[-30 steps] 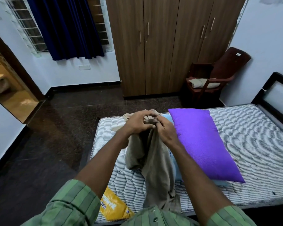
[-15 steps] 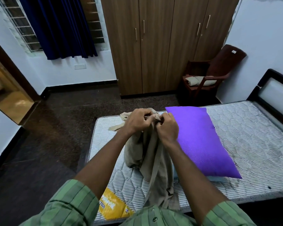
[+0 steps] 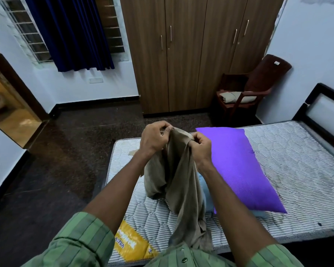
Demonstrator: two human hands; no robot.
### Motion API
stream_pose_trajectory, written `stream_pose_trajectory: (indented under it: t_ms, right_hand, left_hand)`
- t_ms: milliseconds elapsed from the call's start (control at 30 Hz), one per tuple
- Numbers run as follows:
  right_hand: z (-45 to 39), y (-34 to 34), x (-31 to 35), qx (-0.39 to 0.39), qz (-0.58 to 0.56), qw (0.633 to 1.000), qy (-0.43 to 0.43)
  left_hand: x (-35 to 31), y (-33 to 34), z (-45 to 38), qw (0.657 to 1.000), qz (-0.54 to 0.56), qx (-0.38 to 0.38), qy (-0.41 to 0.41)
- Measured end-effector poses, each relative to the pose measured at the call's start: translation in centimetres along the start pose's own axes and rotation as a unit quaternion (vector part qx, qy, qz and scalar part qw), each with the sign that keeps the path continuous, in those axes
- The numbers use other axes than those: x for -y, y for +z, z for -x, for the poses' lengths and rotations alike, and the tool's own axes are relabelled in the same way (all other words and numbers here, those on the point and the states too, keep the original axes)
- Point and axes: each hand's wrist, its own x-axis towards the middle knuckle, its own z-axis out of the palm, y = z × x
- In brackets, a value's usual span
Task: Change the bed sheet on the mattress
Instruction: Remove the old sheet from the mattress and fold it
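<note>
A bunched beige bed sheet [image 3: 177, 182] hangs over the bare striped mattress [image 3: 297, 162]. My left hand [image 3: 154, 138] and my right hand [image 3: 201, 149] each pinch its top edge, close together, above the foot end of the bed. The sheet's lower part drapes down to the mattress's near edge. A purple pillow [image 3: 237, 168] lies on the mattress right of my hands, with a light blue cloth [image 3: 206, 197] partly hidden under it.
A yellow label [image 3: 131, 245] marks the mattress's near corner. A dark headboard [image 3: 324, 110] stands at the right. A brown chair [image 3: 258, 83] holding folded cloth [image 3: 235, 97] sits by the wooden wardrobe [image 3: 191, 54]. Dark floor [image 3: 56, 160] lies left, with a doorway [image 3: 6, 108].
My hands have moved slightly apart along the sheet's top edge, and the fabric between them has opened a little. The sheet is lifted a bit higher.
</note>
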Motion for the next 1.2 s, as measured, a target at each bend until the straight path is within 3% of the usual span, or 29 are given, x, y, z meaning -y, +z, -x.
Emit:
stream_pose_trajectory:
  t_ms: [67, 133, 200, 267, 333, 400, 467, 500, 567, 633, 667, 733, 767, 967, 1133, 1200]
  right_hand:
    - [0.3, 0.5, 0.2, 0.055, -0.055, 0.995, 0.060]
    - [0.7, 0.5, -0.3, 0.106, -0.026, 0.992, 0.071]
    - [1.0, 0.2, -0.9, 0.143, 0.056, 0.988, 0.037]
    - [0.9, -0.3, -1.6, 0.166, 0.243, 0.955, -0.029]
    - [0.7, -1.0, -2.3, 0.123, 0.465, 0.874, -0.070]
    - [0.6, -2.3, -3.2, 0.061, 0.583, 0.810, -0.029]
    - [0.7, -3.7, -4.0, 0.009, 0.576, 0.816, 0.036]
    - [0.7, -4.3, -4.5, -0.010, 0.547, 0.836, 0.044]
    - [0.5, -4.4, -4.5, -0.041, 0.471, 0.881, 0.017]
    - [0.0, -3.4, -3.4, -0.031, 0.418, 0.908, -0.009]
    - [-0.2, -2.5, -2.7, -0.002, 0.397, 0.918, -0.020]
    - [-0.1, -0.8, -1.6, 0.072, 0.348, 0.934, -0.044]
    - [-0.1, -0.2, -1.1, 0.092, 0.327, 0.939, -0.051]
    - [0.2, -0.8, -0.8, 0.007, 0.366, 0.928, -0.072]
    - [0.9, -2.3, -1.9, -0.052, 0.463, 0.885, -0.023]
    - [0.7, -3.7, -2.5, -0.071, 0.479, 0.875, 0.009]
  left_hand:
    - [0.1, -0.2, -0.4, 0.999, 0.003, -0.037, -0.024]
    - [0.4, -0.6, -1.0, 0.996, -0.013, -0.077, -0.048]
    - [0.7, -1.2, -1.5, 0.989, -0.013, -0.124, -0.080]
    - [1.1, -1.9, -1.7, 0.973, 0.018, -0.182, -0.140]
    - [1.5, -2.6, -1.6, 0.945, 0.055, -0.238, -0.219]
    - [2.5, -3.3, -1.5, 0.907, 0.080, -0.295, -0.290]
    - [3.7, -3.9, -1.1, 0.884, 0.074, -0.314, -0.338]
    - [4.3, -3.9, -0.7, 0.887, 0.052, -0.294, -0.352]
    - [4.6, -3.3, 0.5, 0.928, -0.010, -0.200, -0.314]
    - [4.3, -1.4, 1.7, 0.984, -0.006, -0.065, -0.168]
    - [3.6, -0.2, 2.4, 0.995, 0.016, 0.022, -0.095]
    - [2.0, 2.2, 3.5, 0.984, 0.046, 0.171, -0.009]
    - [1.5, 3.2, 3.7, 0.977, 0.060, 0.206, 0.001]
    - [1.8, 3.2, 3.2, 0.988, 0.074, 0.135, -0.031]
    - [1.2, 1.1, 1.3, 0.990, 0.091, 0.094, -0.044]
    - [1.4, 0.2, 0.6, 0.995, 0.063, 0.028, -0.066]
